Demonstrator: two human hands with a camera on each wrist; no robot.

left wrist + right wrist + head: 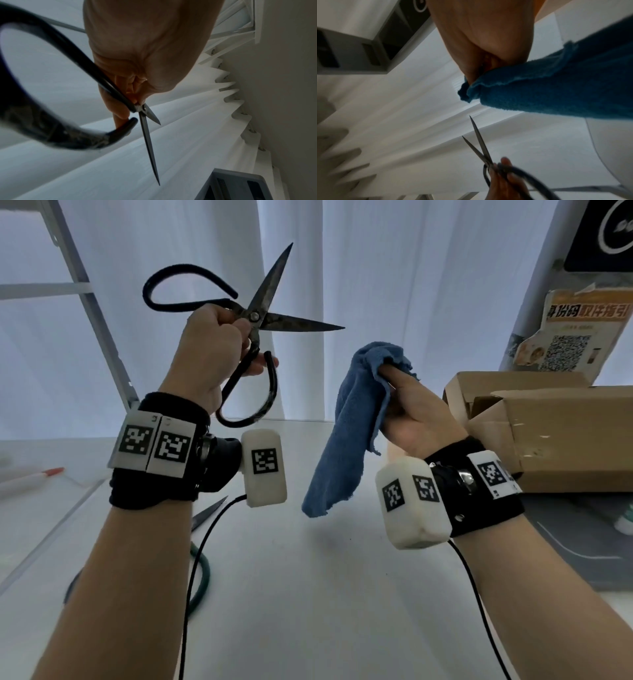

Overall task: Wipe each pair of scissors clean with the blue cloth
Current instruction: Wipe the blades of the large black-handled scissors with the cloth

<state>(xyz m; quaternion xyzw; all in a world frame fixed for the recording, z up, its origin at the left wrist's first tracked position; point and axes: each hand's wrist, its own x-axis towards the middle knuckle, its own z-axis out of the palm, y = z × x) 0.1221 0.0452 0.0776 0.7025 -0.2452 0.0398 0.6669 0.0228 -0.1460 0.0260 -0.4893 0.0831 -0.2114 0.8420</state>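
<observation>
Low in the head view, both wrists rise: the left hand (212, 350) grasps the black scissors (255, 318), blades spread, upper centre; the right hand (407, 409) pinches the blue cloth (352, 419), centre frame, apart. Wiping seems about to begin: next, cloth must meet blade.

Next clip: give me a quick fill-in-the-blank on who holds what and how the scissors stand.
1. The black scissors are held in the ____ hand.
2. The right hand grips a ____ cloth.
3. The scissors' blades are ____, spread in a V.
4. The cloth and the blades are ____ touching.

Missing words: left; blue; open; not
</observation>
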